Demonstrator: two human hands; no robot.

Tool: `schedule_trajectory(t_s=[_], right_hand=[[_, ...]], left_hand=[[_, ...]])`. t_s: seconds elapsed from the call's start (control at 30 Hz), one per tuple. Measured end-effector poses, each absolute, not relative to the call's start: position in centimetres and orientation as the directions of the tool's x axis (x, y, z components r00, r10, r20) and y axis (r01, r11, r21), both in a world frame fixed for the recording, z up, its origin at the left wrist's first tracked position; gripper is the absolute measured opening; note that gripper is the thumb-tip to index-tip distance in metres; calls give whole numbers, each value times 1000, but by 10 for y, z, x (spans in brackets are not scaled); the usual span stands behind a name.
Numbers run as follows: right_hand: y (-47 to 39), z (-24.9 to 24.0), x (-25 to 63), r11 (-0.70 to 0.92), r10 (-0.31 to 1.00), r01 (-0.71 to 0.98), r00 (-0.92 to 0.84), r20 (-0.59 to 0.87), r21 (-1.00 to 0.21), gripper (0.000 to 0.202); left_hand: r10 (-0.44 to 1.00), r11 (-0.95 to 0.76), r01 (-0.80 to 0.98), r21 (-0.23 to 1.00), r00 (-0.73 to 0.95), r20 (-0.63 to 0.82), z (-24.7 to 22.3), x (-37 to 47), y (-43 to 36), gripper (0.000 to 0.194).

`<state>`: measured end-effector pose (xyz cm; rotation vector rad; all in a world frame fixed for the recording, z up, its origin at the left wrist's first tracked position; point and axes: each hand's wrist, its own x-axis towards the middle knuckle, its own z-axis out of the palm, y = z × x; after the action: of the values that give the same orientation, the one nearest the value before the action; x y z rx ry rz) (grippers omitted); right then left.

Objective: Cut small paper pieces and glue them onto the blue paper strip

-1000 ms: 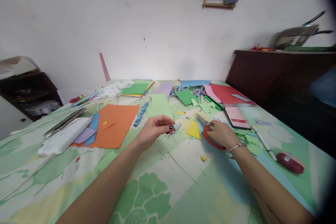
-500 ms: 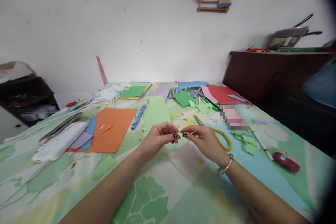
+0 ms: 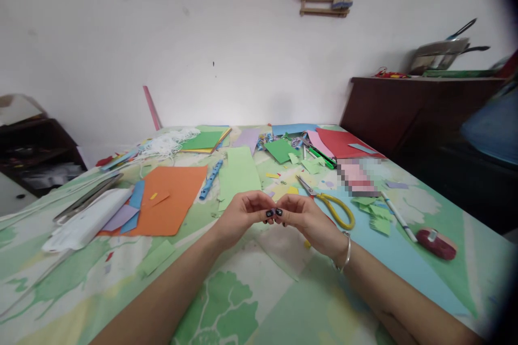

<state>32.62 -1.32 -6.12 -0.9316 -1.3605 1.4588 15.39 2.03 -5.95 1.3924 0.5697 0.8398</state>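
My left hand [image 3: 245, 216] and my right hand [image 3: 304, 220] meet fingertip to fingertip above the middle of the table. Both are closed in a pinch, and whatever lies between the fingers is too small and covered to make out. Just behind my right hand lie scissors [image 3: 339, 210] with yellow handles, their blades pointing away to the left. A light green paper sheet [image 3: 239, 175] is spread beyond my left hand. Small yellow and purple paper scraps [image 3: 292, 190] are scattered past the fingertips. A light blue sheet [image 3: 399, 259] extends under my right forearm.
Orange paper [image 3: 178, 199], a white power strip [image 3: 87, 221] and a blue pen-like tube [image 3: 211, 179] are on the left. At right lie green scraps [image 3: 379, 218], a white pen [image 3: 399, 216] and a dark red oval object [image 3: 436, 243]. Coloured sheets and white string [image 3: 168, 144] line the back.
My right hand has moved slightly left and its fingertips now touch those of my left hand. More of the scissors' handles shows. The view has shifted a little.
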Motion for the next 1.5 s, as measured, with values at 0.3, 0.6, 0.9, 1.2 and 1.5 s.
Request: schedule_trajectory(t_s=[0.3,0.6,0.9,1.2,1.5], right_hand=[[-11,-62,326,-16,951,-127,-308,24,-992,19],[-11,-66,323,25,947,-110,-316,58,-994,23],[-9,-75,324,-102,926,-237,-378,-5,-966,26],[-9,-75,323,-116,927,-243,-374,-18,-963,20],[-12,-76,317,326,945,322,-133,298,-889,9]], left_hand=[[780,-41,-143,989,614,121,-59,153,19,14],[820,-13,-99,995,569,67,-54,154,17,23],[809,2,-110,994,584,63,-54,156,15,24],[824,-14,-124,992,561,82,-54,158,14,24],[881,-50,-52,997,468,69,-58,162,15,26]])
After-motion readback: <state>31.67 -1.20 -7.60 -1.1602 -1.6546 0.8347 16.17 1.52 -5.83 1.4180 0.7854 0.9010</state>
